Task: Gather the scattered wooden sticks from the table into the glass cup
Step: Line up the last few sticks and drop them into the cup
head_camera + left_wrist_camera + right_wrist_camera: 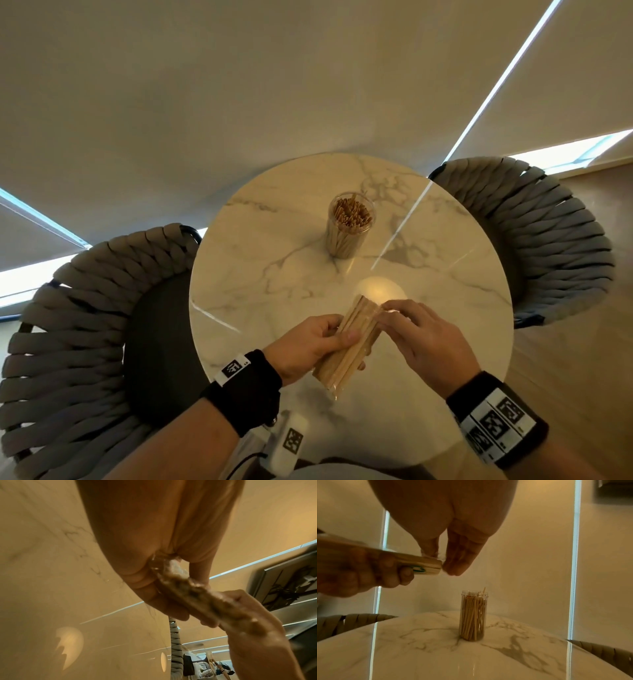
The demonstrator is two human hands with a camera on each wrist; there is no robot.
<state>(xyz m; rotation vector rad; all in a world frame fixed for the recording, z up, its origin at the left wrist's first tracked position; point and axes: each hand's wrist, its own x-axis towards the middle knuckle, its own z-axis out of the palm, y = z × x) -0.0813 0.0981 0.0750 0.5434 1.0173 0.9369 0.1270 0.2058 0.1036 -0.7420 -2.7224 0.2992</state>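
Observation:
A bundle of wooden sticks (346, 346) in a clear plastic wrap is held above the near part of the round marble table (260, 274). My left hand (325, 341) grips the bundle around its middle, thumb on top. My right hand (394, 318) pinches the wrap at the bundle's far end; the right wrist view shows its thumb and fingers (458, 561) closing on the bundle (419, 563) tip. The glass cup (349, 229) stands upright toward the far side of the table, packed with sticks, and is also visible in the right wrist view as cup (473, 616). No loose sticks show on the table.
A woven rope chair (85, 325) stands at the table's left and another chair (548, 240) at the right. A white device with a marker (287, 442) lies at the table's near edge. Closed blinds hang behind the table.

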